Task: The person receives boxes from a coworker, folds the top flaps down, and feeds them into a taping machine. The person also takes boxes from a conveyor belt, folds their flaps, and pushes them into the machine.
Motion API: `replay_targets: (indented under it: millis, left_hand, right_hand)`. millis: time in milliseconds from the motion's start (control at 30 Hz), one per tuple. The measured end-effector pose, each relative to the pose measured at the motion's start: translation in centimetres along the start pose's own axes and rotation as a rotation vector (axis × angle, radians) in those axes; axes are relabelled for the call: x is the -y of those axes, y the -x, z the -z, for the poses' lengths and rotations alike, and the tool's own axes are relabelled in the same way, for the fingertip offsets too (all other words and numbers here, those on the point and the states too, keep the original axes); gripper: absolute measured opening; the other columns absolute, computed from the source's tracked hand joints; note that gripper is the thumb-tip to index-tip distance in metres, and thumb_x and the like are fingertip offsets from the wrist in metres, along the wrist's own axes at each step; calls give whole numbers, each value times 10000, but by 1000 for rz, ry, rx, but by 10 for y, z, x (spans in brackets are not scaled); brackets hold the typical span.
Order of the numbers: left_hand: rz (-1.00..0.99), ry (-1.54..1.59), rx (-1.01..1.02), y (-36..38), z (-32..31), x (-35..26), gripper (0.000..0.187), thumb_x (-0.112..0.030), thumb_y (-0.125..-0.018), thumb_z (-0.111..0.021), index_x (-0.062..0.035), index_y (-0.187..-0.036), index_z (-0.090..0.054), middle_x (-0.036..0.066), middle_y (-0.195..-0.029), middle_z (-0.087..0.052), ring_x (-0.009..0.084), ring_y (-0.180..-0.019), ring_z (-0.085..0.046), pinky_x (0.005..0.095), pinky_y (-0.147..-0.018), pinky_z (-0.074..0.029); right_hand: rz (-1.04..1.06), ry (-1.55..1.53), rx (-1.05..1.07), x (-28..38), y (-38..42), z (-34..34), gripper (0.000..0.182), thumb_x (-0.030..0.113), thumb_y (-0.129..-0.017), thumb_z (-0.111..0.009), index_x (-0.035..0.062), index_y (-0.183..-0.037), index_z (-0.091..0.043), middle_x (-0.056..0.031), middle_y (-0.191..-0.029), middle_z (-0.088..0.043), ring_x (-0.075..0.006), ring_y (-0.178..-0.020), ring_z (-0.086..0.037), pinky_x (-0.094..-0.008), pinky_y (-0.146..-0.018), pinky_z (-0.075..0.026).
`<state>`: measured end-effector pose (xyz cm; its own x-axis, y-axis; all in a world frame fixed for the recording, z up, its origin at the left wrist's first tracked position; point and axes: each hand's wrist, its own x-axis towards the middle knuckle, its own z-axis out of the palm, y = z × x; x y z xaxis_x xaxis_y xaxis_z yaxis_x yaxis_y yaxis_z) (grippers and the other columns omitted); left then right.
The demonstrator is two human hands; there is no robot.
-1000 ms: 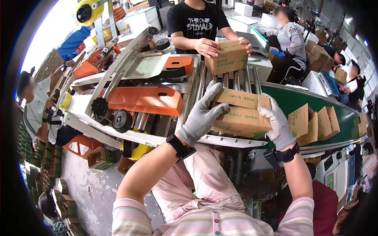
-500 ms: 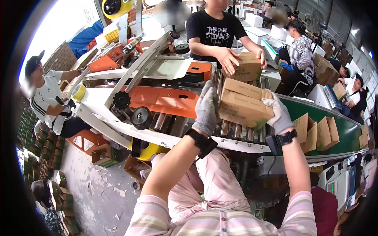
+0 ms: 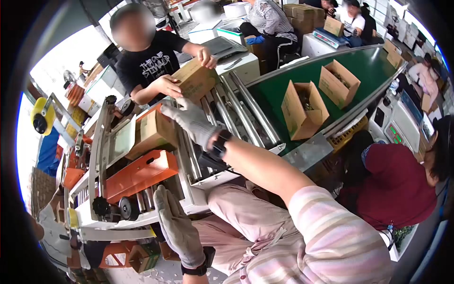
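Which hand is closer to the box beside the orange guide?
Right. The right hand is beside one end of the box, contact unclear; the left hand is farther off, across the orange guide.

- Hard white daylight (image 3: 52,66) pours in on the left.
- Above it, a wall or roof (image 3: 66,21), I can't tell which, sits in grey shade.
- White boxes (image 3: 205,32) crowd the back.
- The strip of grey floor (image 3: 125,277) down here looks patchy.
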<state>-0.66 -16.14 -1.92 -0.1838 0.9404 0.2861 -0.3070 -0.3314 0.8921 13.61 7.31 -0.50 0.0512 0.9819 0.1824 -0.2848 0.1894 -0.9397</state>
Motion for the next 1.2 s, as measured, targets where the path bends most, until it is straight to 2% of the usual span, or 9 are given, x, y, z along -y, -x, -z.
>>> replay_targets:
  millis: [33,167,300,367,533,667,767,967,1200]
  left_hand:
    - [18,5,16,6,-4,1,574,-285,-1112,-380,66,-1555,-281,202,-1627,-300,278,-1524,-281,401,-1279,-211]
    - [5,23,112,23,1,15,556,-305,-1113,-348,9,-1569,-298,177,-1639,-298,264,-1529,-276,405,-1283,-195]
    - [113,74,178,24,-9,17,557,-289,-1111,-372,-8,-1581,-276,164,-1654,-271,268,-1539,-250,423,-1285,-203]
    - [69,115,218,20,-15,15,558,-277,-1108,-380,-15,-1587,-267,168,-1651,-279,269,-1540,-249,433,-1285,-197]
    - [-4,41,129,28,-13,0,700,-378,-1071,-475,-49,-1616,-185,193,-1673,-197,312,-1547,-220,469,-1278,-181]
    - [-7,42,111,40,-6,-3,708,-350,-1054,-536,-21,-1603,-232,214,-1659,-236,329,-1551,-216,488,-1258,-193]
    - [32,-92,109,43,1,-6,664,-334,-1070,-487,-13,-1597,-242,189,-1664,-236,301,-1548,-231,484,-1263,-209]
    - [134,-258,185,16,15,12,442,-127,-1091,-430,36,-1501,-409,172,-1569,-419,267,-1455,-412,442,-1202,-357]
    - [177,97,393,-111,-32,62,622,-131,-1041,-567,16,-1576,-285,151,-1580,-396,209,-1435,-408,338,-1145,-393]
  right_hand:
    - [6,-121,101,16,20,36,630,349,-922,-742,-20,-1386,-530,-171,-1236,-640,-205,-1149,-618,-305,-975,-487]
    - [377,175,-883,22,145,194,314,194,-965,-722,34,-1192,-575,-26,-966,-639,-74,-864,-614,-212,-691,-491]
    - [70,312,-1112,-92,158,341,680,455,-883,-772,-88,-1233,-559,-123,-1038,-677,-201,-885,-664,-320,-731,-541]
    - [-293,541,-1030,-83,145,311,424,364,-912,-782,-32,-998,-656,-49,-930,-697,-104,-786,-643,-264,-692,-500]
    - [-254,591,-951,-114,103,306,873,578,-755,-805,73,-1393,-491,-276,-1282,-605,-419,-1154,-614,-458,-989,-492]
    - [-165,-107,-857,-93,96,305,747,427,-755,-852,127,-1349,-513,-107,-1176,-640,-266,-1026,-642,-486,-924,-506]
    - [-442,-531,-786,-78,101,352,655,432,-777,-853,228,-1317,-544,-89,-1251,-600,-334,-1124,-587,-610,-872,-504]
    - [-254,-271,-189,53,118,339,266,246,-913,-733,97,-1124,-671,-25,-979,-706,-173,-952,-694,-423,-877,-584]
    - [-326,162,305,89,87,214,423,157,-916,-739,30,-1299,-613,-7,-1151,-665,-84,-1026,-632,-273,-926,-518]
